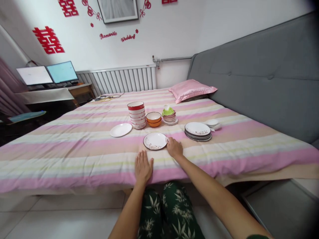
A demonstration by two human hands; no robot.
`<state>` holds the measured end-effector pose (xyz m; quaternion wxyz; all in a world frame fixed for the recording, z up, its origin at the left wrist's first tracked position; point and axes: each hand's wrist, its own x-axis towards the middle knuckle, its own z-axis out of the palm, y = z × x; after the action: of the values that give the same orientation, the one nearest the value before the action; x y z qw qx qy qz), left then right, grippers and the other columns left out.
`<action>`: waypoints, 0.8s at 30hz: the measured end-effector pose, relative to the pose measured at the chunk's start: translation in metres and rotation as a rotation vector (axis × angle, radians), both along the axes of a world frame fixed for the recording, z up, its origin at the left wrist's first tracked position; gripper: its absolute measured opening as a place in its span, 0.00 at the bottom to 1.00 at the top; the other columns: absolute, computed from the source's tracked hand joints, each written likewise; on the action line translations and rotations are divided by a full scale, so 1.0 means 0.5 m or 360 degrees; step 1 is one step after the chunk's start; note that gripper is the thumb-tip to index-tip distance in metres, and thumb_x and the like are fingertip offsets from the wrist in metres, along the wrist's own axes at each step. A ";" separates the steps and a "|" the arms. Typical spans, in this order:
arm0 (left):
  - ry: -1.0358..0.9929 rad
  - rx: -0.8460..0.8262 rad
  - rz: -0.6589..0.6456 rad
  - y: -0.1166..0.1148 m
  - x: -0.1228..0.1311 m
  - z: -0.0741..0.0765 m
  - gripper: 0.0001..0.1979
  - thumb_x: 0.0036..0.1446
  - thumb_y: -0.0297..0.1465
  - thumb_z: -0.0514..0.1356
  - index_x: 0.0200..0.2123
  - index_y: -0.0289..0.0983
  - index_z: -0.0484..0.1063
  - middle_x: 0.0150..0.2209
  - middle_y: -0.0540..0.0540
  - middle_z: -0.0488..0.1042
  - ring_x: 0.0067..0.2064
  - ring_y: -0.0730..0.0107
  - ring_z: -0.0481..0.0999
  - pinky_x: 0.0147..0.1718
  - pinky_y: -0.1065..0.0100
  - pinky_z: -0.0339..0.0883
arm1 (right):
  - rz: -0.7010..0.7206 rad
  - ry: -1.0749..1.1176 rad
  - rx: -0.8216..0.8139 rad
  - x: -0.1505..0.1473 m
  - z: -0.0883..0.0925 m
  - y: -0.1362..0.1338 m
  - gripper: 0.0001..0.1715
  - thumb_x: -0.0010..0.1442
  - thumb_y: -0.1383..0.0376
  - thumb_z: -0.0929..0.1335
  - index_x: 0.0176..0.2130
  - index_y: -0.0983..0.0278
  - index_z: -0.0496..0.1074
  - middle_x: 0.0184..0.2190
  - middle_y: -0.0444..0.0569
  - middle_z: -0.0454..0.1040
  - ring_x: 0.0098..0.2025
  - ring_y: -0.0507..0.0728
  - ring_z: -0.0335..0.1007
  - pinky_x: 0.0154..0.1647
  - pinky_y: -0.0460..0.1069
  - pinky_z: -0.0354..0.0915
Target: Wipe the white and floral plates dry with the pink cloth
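A white plate (155, 141) with a dark rim and a floral pattern lies on the striped bedspread in front of me. My right hand (174, 147) grips its right edge, fingers closed over the rim. Flat on the cloth, just short of the plate, rests my left hand (144, 167), its fingers stretched out and holding nothing. To the right stands a stack of similar plates (197, 128). A plain white oval plate (121, 130) lies to the left.
Behind the plate stand a tall stack of bowls (137, 116), orange bowls (154, 120) and a pile of small dishes (169, 114). White spoons (213, 124) lie beyond the plate stack. A pink pillow (191, 90) sits near the grey headboard (259, 63). The bed's edge is close to my knees.
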<state>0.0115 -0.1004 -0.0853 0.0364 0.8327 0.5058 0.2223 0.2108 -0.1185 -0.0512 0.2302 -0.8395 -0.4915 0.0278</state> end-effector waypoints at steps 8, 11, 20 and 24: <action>0.0236 -0.0054 0.0003 -0.060 -0.037 -0.006 0.33 0.62 0.44 0.41 0.65 0.29 0.47 0.66 0.33 0.46 0.68 0.52 0.42 0.64 0.53 0.38 | -0.0112 0.0070 -0.0031 -0.021 0.005 -0.051 0.17 0.66 0.59 0.56 0.50 0.64 0.62 0.45 0.57 0.71 0.47 0.62 0.68 0.46 0.54 0.56; 0.0307 -0.0121 -0.0012 -0.069 -0.048 -0.011 0.34 0.62 0.45 0.42 0.65 0.32 0.46 0.67 0.33 0.43 0.68 0.51 0.40 0.63 0.51 0.38 | -0.0140 0.0083 -0.0061 -0.028 0.007 -0.066 0.19 0.66 0.57 0.56 0.50 0.63 0.63 0.45 0.56 0.71 0.47 0.61 0.68 0.48 0.56 0.57; 0.0527 -0.0287 -0.0060 -0.085 -0.081 -0.017 0.44 0.56 0.52 0.48 0.66 0.32 0.41 0.67 0.31 0.35 0.67 0.45 0.34 0.62 0.49 0.35 | -0.0116 0.0214 -0.0184 -0.026 0.016 -0.088 0.20 0.62 0.58 0.65 0.51 0.65 0.66 0.50 0.52 0.68 0.47 0.57 0.68 0.47 0.57 0.67; 0.0563 -0.0323 -0.0105 -0.090 -0.097 -0.011 0.44 0.55 0.52 0.49 0.66 0.33 0.40 0.67 0.32 0.34 0.67 0.46 0.33 0.62 0.50 0.34 | -0.0039 0.0266 -0.0230 -0.014 0.021 -0.091 0.20 0.62 0.59 0.65 0.52 0.65 0.65 0.50 0.52 0.68 0.47 0.57 0.68 0.46 0.57 0.68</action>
<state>-0.0371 -0.1454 -0.0910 0.0380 0.8670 0.4965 0.0191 0.2037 -0.1639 -0.0407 0.2094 -0.8546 -0.4570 0.1301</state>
